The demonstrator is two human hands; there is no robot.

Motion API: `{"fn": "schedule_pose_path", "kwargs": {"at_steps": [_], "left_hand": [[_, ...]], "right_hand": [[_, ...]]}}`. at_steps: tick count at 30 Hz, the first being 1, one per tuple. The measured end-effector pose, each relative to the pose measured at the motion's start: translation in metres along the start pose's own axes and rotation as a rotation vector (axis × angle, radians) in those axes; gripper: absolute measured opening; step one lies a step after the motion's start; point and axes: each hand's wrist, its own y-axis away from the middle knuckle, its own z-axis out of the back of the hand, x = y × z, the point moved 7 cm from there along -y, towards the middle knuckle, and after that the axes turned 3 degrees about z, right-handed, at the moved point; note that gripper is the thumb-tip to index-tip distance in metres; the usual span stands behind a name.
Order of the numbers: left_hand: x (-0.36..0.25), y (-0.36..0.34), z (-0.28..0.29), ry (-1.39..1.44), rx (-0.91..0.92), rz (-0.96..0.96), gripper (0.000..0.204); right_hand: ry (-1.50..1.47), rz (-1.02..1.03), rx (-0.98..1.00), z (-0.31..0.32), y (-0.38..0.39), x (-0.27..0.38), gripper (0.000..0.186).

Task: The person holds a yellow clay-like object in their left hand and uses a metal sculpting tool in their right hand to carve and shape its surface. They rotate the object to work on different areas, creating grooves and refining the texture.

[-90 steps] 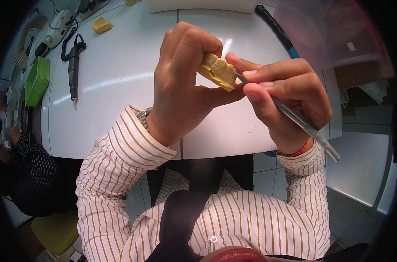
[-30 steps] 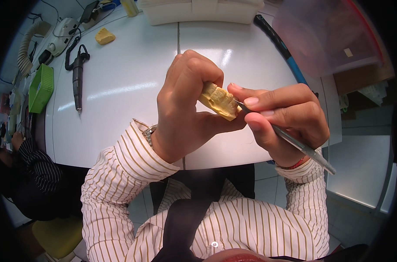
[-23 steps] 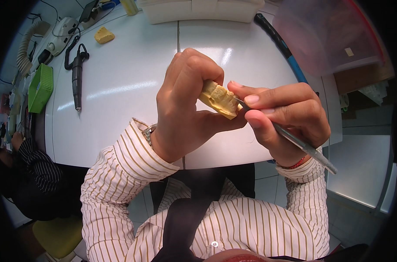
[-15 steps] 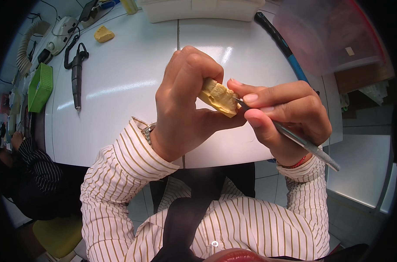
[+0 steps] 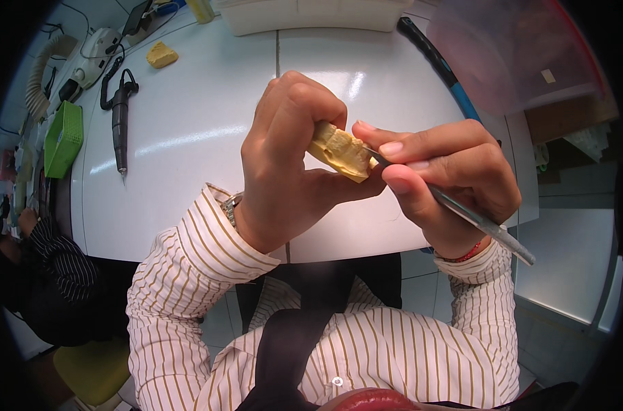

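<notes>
Wht. worktable, dark seam running front to back, glare streak on L side. Yellow block: held clear of table, approx. mid-view, uneven ridged face showing. Long axis slants upper L to lower R. L hand encloses it, gripping w/ curled fingers at upper L end, thumb under lower edge. R hand pinches slim metal tool pen-style, thumb vs. fingertips. Key relation: tool enters from lower R on roughly similar slant, tip at block's R end, opp. L hand's curled fingers; actual contact cannot be confirmed. L hand bears the block; R fingertips just beside its R end. Outward: second yellow piece at far L, blk. handpiece nearer, green basket beyond it; blk./blue handle far R.
</notes>
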Motion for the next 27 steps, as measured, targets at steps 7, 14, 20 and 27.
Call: {"fn": "schedule_pose_path", "kwargs": {"at_steps": [7,14,20,27], "left_hand": [[-0.0003,0.0003,-0.0001,-0.005,-0.006,-0.018,0.052],[0.001,0.0007,-0.0008,0.007,0.002,-0.014,0.054],[-0.0019,-0.0003,-0.0003,-0.007,0.01,-0.031,0.055],[-0.0003,0.0002,-0.0001,-0.008,0.013,-0.005,0.055]], "right_hand": [[-0.005,0.012,-0.009,0.0009,0.001,-0.0006,0.015],[-0.028,0.017,-0.009,0.0012,0.0015,-0.0021,0.015],[-0.003,-0.005,-0.008,0.0021,0.0032,-0.001,0.015],[-0.034,-0.007,-0.019,0.0014,0.0032,-0.0029,0.014]]}}
